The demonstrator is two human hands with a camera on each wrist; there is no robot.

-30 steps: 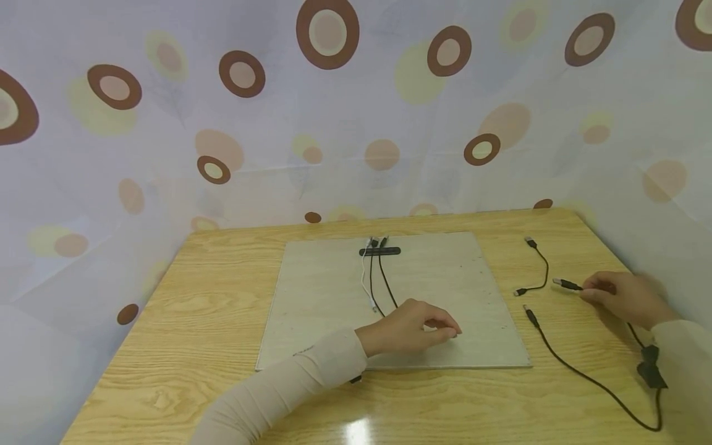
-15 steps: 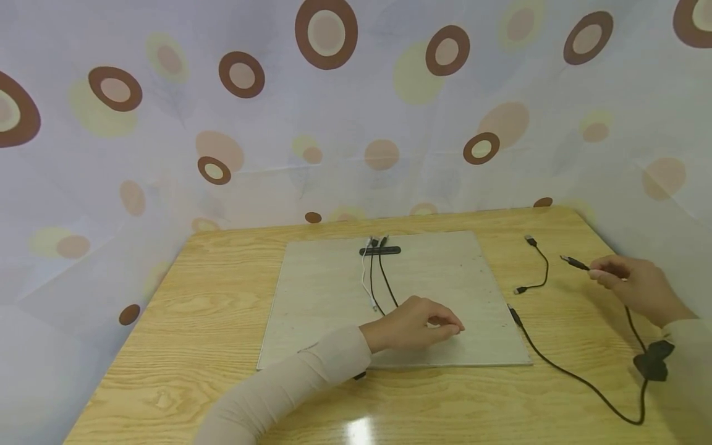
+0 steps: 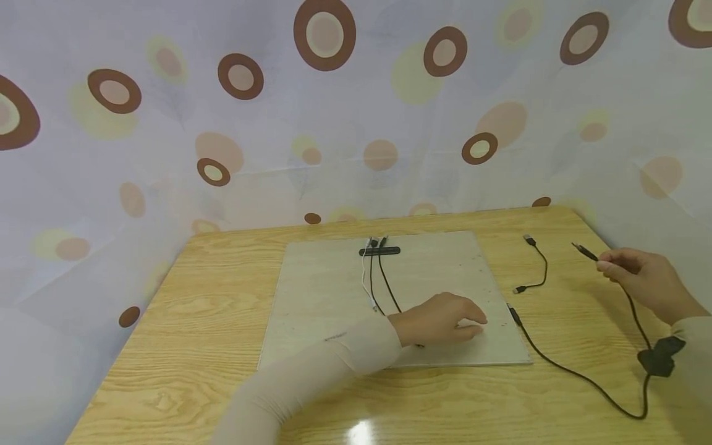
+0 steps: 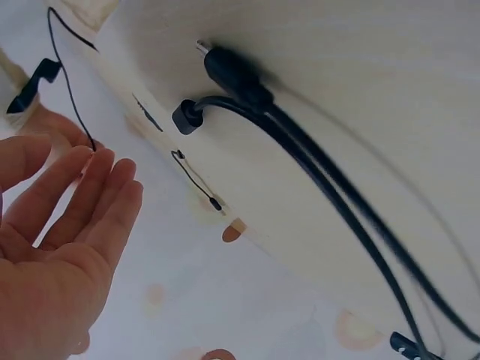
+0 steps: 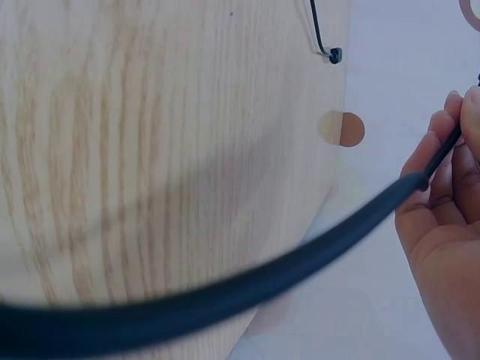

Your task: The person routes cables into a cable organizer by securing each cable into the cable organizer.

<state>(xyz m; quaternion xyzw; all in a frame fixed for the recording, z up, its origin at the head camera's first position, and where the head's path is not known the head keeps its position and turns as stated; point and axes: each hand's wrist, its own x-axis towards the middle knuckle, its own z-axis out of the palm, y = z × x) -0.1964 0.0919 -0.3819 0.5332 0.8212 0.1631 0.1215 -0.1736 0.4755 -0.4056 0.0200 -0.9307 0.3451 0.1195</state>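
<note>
My right hand (image 3: 648, 278) pinches a black USB cable (image 3: 638, 318) just behind one plug (image 3: 586, 252), holding that end above the table's right side. The cable's other plug (image 3: 514, 315) lies at the pale board's right edge. A black strap (image 3: 662, 356) hangs on the cable near the right wrist. Over the board (image 3: 317, 303), my left hand (image 3: 442, 318) holds nothing, its thumb and fingers apart. In the left wrist view that hand (image 4: 71, 232) has its fingers nearly straight. Two black cable ends (image 4: 236, 77) lie on the board nearby.
A black cable clip (image 3: 393, 251) at the board's far edge holds two black cables (image 3: 387, 284) and a white cable (image 3: 364, 278). One short black cable (image 3: 546, 267) lies on the wooden table (image 3: 194, 321) right of the board. Patterned cloth (image 3: 345, 123) hangs behind.
The right hand has risen and moved right with the cable, whose far plug slid left to the board's edge. My left hand has shifted right, and its thumb and fingertips have parted.
</note>
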